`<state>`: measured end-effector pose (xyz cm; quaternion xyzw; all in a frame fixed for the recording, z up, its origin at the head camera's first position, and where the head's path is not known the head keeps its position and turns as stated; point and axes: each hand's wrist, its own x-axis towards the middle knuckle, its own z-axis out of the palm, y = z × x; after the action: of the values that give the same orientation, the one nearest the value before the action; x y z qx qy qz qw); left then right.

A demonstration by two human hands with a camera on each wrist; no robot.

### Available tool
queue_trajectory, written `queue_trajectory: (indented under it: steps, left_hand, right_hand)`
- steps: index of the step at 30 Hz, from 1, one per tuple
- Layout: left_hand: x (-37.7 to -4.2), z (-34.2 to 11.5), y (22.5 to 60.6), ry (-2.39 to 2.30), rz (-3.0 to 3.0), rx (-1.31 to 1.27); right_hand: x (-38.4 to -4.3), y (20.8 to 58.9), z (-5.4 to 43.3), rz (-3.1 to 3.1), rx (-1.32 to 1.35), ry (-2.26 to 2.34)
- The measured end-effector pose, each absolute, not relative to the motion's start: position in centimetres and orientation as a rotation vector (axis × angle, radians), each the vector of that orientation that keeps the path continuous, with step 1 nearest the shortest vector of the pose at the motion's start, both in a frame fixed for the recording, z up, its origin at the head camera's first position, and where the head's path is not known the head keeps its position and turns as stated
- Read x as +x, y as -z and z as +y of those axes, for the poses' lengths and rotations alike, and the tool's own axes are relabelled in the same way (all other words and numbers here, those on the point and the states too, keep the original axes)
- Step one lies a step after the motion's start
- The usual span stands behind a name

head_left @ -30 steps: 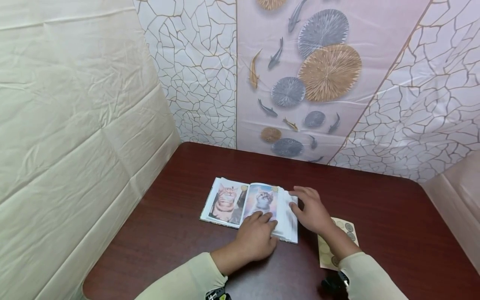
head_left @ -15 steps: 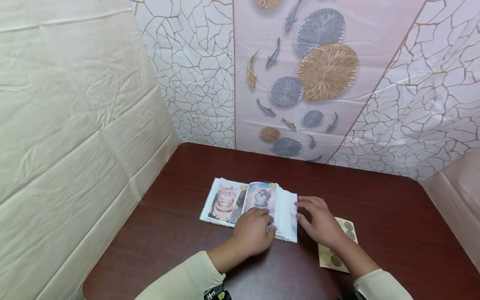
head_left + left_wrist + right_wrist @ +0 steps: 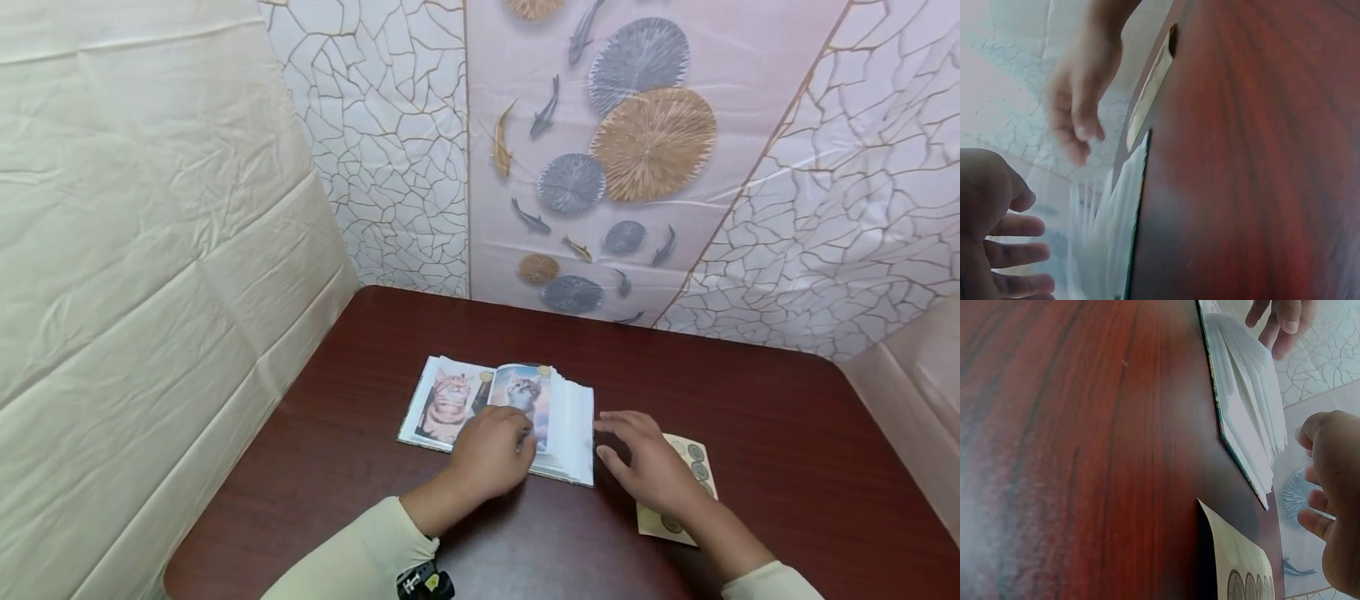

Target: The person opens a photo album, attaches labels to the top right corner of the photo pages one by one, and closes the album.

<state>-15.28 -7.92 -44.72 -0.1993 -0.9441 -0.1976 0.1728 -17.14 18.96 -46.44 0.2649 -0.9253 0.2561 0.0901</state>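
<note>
A small book (image 3: 577, 433) lies spread out, with a cat picture (image 3: 450, 400) on its left page and a kitten picture (image 3: 519, 390) on its right. Each picture bears a round gold sticker at its upper right corner. My left hand (image 3: 491, 450) hovers over the lower middle of the book, fingers loosely bent and holding nothing. Just off the book's right edge is my right hand (image 3: 648, 462), its fingers relaxed and nothing in them. Under its wrist lies a gold sheet of round stickers (image 3: 697, 467), partly covered. The right wrist view shows the pages (image 3: 1247, 381) fanned slightly apart.
The dark red-brown wooden table (image 3: 360, 517) carries the book and the sheet. Behind it hangs a patterned cloth (image 3: 570, 250), and a cream cloth (image 3: 187, 292) rises at the left. A black strap (image 3: 423, 581) sits at the left sleeve.
My right hand has drawn back from the page edges, toward me and to the right. The left hand has slid leftward off the kitten picture, uncovering more of the right page.
</note>
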Motion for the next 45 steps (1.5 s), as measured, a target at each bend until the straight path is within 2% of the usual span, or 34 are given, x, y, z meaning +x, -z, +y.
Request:
queue_trajectory:
  steps: [11,20,45]
  left_hand:
    - [-16.9,-11.1,44.0,0.689,-2.758,-0.363]
    - [-18.0,-12.8,43.6,0.695,-2.755,-0.342]
    - [-21.4,-18.4,43.2,0.72,-2.891,-0.009]
  right_hand:
    - [-16.4,46.9,19.7,-2.743,0.809,-0.694]
    - [-15.8,47.3,20.1,-2.708,0.85,-0.663]
    - [-13.9,48.0,20.5,-2.697,0.916,-0.58]
